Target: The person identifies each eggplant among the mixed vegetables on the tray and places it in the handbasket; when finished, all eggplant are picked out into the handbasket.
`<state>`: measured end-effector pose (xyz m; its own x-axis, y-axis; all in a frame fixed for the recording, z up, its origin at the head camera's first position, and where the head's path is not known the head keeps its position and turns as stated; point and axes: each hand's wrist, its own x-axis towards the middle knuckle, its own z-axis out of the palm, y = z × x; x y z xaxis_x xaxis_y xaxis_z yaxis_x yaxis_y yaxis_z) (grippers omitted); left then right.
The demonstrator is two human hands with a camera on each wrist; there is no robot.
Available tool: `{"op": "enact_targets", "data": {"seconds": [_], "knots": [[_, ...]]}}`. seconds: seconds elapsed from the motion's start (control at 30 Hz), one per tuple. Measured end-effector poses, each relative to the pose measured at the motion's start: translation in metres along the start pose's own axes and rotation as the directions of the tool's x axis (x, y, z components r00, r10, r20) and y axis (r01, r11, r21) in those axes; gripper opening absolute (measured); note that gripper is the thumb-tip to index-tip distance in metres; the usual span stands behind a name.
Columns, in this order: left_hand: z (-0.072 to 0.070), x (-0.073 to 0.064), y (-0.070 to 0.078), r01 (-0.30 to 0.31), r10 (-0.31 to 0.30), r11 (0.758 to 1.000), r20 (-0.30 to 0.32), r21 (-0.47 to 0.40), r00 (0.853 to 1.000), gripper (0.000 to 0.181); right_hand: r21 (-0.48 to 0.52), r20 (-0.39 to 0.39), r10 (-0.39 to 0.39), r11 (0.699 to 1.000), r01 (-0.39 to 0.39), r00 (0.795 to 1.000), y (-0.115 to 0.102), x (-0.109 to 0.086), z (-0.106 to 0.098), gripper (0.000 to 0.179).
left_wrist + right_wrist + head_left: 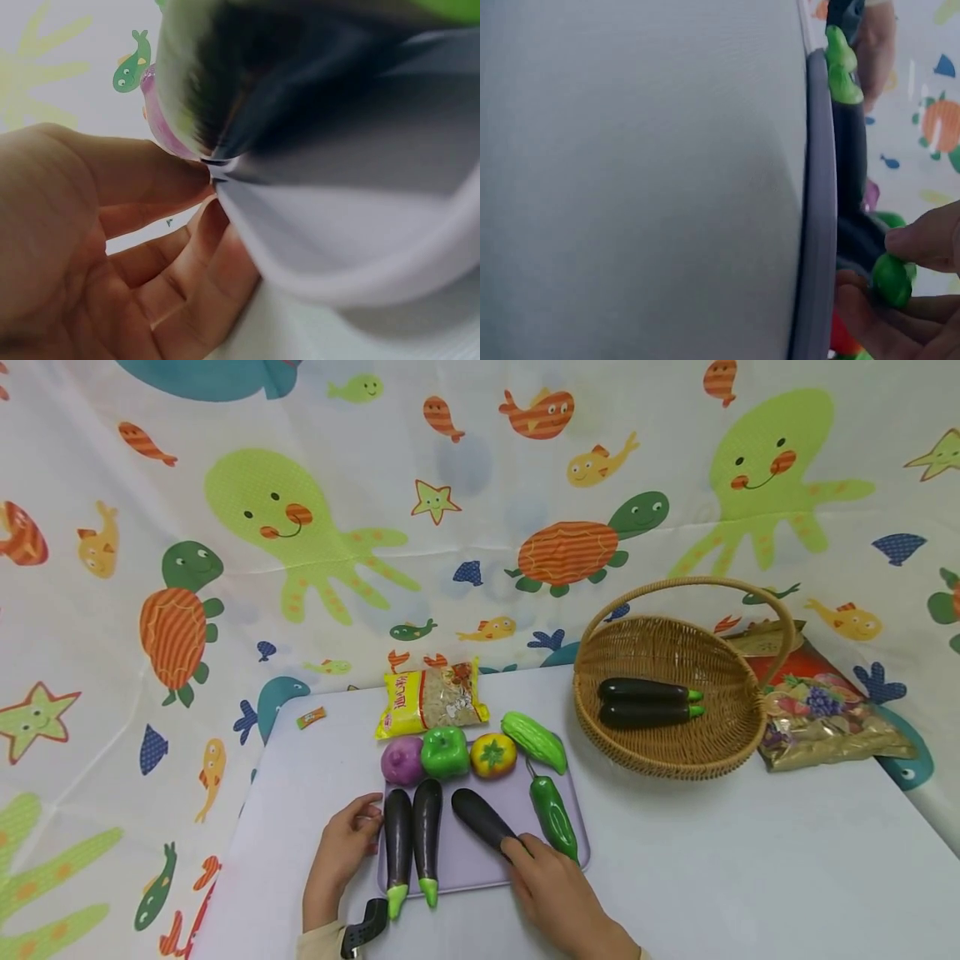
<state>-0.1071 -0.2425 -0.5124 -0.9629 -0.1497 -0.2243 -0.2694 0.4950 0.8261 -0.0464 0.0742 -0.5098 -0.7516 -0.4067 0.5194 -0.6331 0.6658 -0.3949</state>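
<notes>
My right hand (551, 885) grips a toy eggplant (480, 817) by its stem end, over the right half of a lilac tray (457, 870). The right wrist view shows its green cap (892, 281) between thumb and fingers. At the tray's left side, my left hand (348, 839) pinches the rim (360, 294) between thumb and fingers. Right beside that hand lie two more eggplants, one at the left edge (397, 835) and one next to it (427, 827), their green caps overhanging the tray's near edge.
Along the tray's back stand a purple onion (402, 762), green pepper (446, 752), yellow-orange fruit (493, 755) and bumpy green gourd (534, 740). A long green pepper (553, 817) lies at right. Behind are a yellow packet (431, 697), a wicker basket (675, 764) holding two eggplants, and a red-gold bag (825, 718).
</notes>
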Motion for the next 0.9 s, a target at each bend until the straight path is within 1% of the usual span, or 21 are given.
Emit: {"op": "enact_targets", "data": {"seconds": [0.07, 0.17, 0.23, 0.37, 0.4, 0.47, 0.53, 0.57, 0.6, 0.63, 0.67, 0.7, 0.77, 0.8, 0.87, 0.9], "knots": [[0.000, 0.000, 0.000, 0.000, 0.000, 1.000, -0.001, 0.001, 1.000, 0.037, 0.043, 0.006, 0.030, 0.999, -0.030, 1.000, 0.002, -0.001, -0.001, 0.046], [0.000, 0.001, 0.001, 0.003, -0.003, 1.000, -0.001, -0.001, 1.000, 0.037, 0.118, 0.017, 0.093, 0.989, -0.095, 0.995, 0.004, -0.002, -0.002, 0.051], [0.000, 0.000, 0.001, 0.006, -0.006, 1.000, -0.001, -0.003, 1.000, 0.037, 0.160, 0.011, 0.141, 0.977, -0.141, 0.990, 0.005, -0.001, -0.002, 0.050], [-0.001, 0.001, 0.002, 0.007, -0.007, 1.000, -0.001, -0.008, 1.000, 0.037, 0.241, -0.025, 0.223, 0.947, -0.211, 0.975, 0.008, 0.000, -0.002, 0.048], [-0.001, 0.001, 0.002, 0.006, -0.006, 1.000, -0.001, -0.008, 1.000, 0.037, 0.261, -0.034, 0.243, 0.939, -0.226, 0.970, 0.008, 0.001, -0.002, 0.048], [-0.001, 0.001, 0.002, 0.004, -0.004, 1.000, -0.002, -0.009, 1.000, 0.037, 0.313, -0.033, 0.292, 0.912, -0.267, 0.956, 0.009, 0.002, -0.003, 0.047], [-0.001, 0.002, 0.003, 0.002, -0.002, 1.000, -0.002, -0.009, 1.000, 0.037, 0.378, -0.015, 0.349, 0.869, -0.318, 0.937, 0.009, 0.004, -0.005, 0.045], [-0.001, 0.002, 0.003, 0.003, -0.003, 1.000, -0.001, -0.010, 1.000, 0.037, 0.419, 0.004, 0.383, 0.838, -0.349, 0.924, 0.009, 0.005, -0.007, 0.045], [-0.001, 0.002, 0.003, 0.004, -0.004, 1.000, 0.000, -0.010, 1.000, 0.037, 0.462, 0.030, 0.415, 0.801, -0.380, 0.909, 0.009, 0.007, -0.009, 0.044], [-0.001, 0.002, 0.003, 0.005, -0.005, 1.000, 0.001, -0.011, 1.000, 0.037, 0.511, 0.062, 0.442, 0.756, -0.408, 0.895, 0.010, 0.008, -0.011, 0.043], [-0.001, 0.002, 0.003, 0.007, -0.007, 1.000, 0.001, -0.012, 1.000, 0.037, 0.562, 0.101, 0.464, 0.703, -0.435, 0.880, 0.011, 0.009, -0.013, 0.041], [-0.001, 0.001, 0.003, 0.009, -0.009, 1.000, 0.001, -0.012, 1.000, 0.038, 0.612, 0.144, 0.483, 0.643, -0.461, 0.864, 0.012, 0.010, -0.015, 0.038], [-0.001, 0.001, 0.003, 0.013, -0.013, 1.000, 0.002, -0.012, 1.000, 0.038, 0.681, 0.234, 0.505, 0.524, -0.510, 0.831, 0.014, 0.012, -0.020, 0.034], [-0.001, 0.001, 0.003, 0.015, -0.015, 1.000, 0.002, -0.013, 1.000, 0.038, 0.709, 0.275, 0.505, 0.468, -0.528, 0.818, 0.016, 0.013, -0.022, 0.033], [-0.001, 0.000, 0.003, 0.018, -0.018, 1.000, 0.003, -0.014, 1.000, 0.038, 0.751, 0.353, 0.493, 0.357, -0.555, 0.795, 0.020, 0.015, -0.027, 0.033], [-0.001, 0.000, 0.003, 0.019, -0.019, 1.000, 0.004, -0.015, 1.000, 0.038, 0.766, 0.382, 0.480, 0.314, -0.561, 0.790, 0.022, 0.016, -0.030, 0.033]]}}
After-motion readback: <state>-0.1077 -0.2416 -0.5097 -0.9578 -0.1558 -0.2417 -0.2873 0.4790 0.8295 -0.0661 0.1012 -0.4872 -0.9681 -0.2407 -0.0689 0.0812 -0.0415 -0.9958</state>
